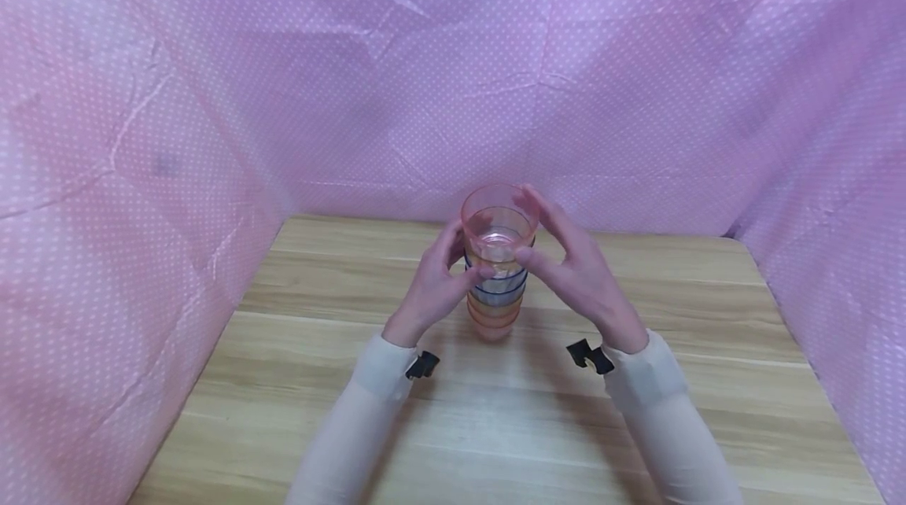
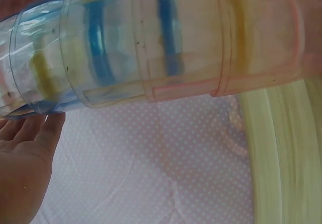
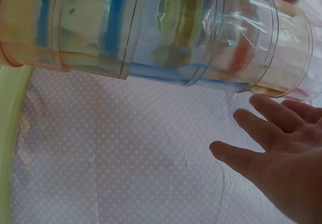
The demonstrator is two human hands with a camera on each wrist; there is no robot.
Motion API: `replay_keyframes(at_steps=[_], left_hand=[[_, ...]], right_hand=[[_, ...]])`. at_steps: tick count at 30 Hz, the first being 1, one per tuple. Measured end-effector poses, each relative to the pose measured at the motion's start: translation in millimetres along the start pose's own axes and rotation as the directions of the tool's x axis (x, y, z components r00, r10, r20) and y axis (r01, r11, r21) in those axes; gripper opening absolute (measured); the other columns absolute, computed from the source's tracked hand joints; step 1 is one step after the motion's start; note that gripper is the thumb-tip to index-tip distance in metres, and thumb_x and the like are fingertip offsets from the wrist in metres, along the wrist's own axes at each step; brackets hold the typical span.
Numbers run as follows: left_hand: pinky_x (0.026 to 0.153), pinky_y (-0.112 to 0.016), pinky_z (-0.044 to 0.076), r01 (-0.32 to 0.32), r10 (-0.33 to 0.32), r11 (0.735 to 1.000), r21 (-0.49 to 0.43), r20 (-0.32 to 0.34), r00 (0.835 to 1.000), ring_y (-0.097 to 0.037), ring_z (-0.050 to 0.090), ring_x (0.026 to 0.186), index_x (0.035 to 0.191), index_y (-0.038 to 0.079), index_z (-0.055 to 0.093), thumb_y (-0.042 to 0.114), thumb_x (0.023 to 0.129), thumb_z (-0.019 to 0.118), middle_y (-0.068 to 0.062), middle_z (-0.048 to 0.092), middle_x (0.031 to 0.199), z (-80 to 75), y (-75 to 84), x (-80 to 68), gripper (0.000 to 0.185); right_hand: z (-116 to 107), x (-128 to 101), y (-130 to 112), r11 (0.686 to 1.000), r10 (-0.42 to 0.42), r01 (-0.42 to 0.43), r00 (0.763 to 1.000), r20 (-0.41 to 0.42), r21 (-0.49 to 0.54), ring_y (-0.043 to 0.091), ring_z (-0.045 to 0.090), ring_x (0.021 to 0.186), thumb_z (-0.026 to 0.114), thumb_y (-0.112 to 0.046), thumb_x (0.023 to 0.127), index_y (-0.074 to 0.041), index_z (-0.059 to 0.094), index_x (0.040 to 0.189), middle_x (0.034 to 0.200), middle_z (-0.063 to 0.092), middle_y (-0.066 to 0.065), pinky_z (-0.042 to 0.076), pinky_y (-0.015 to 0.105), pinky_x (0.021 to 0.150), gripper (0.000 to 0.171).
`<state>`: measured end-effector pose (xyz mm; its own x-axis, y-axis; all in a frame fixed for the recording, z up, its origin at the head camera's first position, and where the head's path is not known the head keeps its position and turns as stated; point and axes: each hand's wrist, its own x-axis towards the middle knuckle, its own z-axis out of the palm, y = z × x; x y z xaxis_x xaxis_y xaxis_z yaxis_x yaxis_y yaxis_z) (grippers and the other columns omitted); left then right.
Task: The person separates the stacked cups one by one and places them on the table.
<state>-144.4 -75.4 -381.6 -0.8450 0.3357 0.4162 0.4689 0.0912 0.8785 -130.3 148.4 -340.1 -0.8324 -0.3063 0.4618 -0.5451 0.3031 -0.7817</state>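
Observation:
A stack of clear plastic cups (image 1: pixel 498 277) stands upright on the wooden table (image 1: pixel 495 426); pink, blue and orange tints show. The top pink cup (image 1: pixel 499 226) rises above the rest. My left hand (image 1: pixel 439 281) is at the stack's left side, fingers fairly straight, tips touching the cups. My right hand (image 1: pixel 569 265) hovers at the right side, fingers spread, thumb in front of the stack. The left wrist view shows the stack (image 2: pixel 166 48) with my left fingers (image 2: pixel 48 128) against its upper end. In the right wrist view my right hand (image 3: pixel 282 153) lies apart from the stack (image 3: pixel 166 32).
Pink dotted cloth (image 1: pixel 212 96) walls in the table on the left, back and right. Black clips (image 1: pixel 422 365) sit at both wrists over pale sleeves. Bare wood lies in front of and around the stack.

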Motion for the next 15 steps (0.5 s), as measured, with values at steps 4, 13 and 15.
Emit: replay_keyframes(at_steps=[4, 13, 15], left_hand=[[0.115, -0.047, 0.046, -0.003, 0.003, 1.000, 0.014, -0.007, 1.000, -0.031, 0.057, 0.134, 0.151, 0.006, 0.044, 0.074, 0.082, 0.063, -0.016, 0.059, 0.145, 1.3, -0.6, -0.7, 0.099], [0.117, -0.047, 0.044, 0.023, -0.023, 0.999, 0.041, -0.004, 1.000, -0.032, 0.054, 0.137, 0.151, 0.006, 0.043, 0.077, 0.081, 0.060, -0.017, 0.058, 0.146, 2.6, -2.6, -2.1, 0.101], [0.118, -0.048, 0.043, 0.023, -0.023, 0.999, 0.044, -0.003, 1.000, -0.034, 0.054, 0.137, 0.150, 0.004, 0.043, 0.077, 0.081, 0.059, -0.019, 0.057, 0.146, 2.6, -3.0, -2.3, 0.102]], right_hand=[[1.9, 2.3, -1.3, 0.999, -0.029, 0.029, 1.000, -0.004, 0.016, 0.022, 0.045, 0.146, 0.082, -0.006, 0.089, -0.016, 0.038, 0.161, 0.151, 0.056, 0.007, 0.033, 0.048, 0.124, 0.085], [3.2, 6.9, -0.3, 0.994, -0.075, 0.075, 0.997, 0.000, 0.082, 0.023, 0.048, 0.143, 0.085, 0.008, 0.080, -0.004, 0.042, 0.154, 0.150, 0.057, 0.013, 0.034, 0.038, 0.124, 0.086], [3.1, 8.2, 0.3, 0.989, -0.094, 0.093, 0.996, 0.003, 0.113, 0.024, 0.050, 0.141, 0.084, 0.012, 0.079, 0.000, 0.042, 0.153, 0.148, 0.057, 0.014, 0.034, 0.037, 0.124, 0.086]])
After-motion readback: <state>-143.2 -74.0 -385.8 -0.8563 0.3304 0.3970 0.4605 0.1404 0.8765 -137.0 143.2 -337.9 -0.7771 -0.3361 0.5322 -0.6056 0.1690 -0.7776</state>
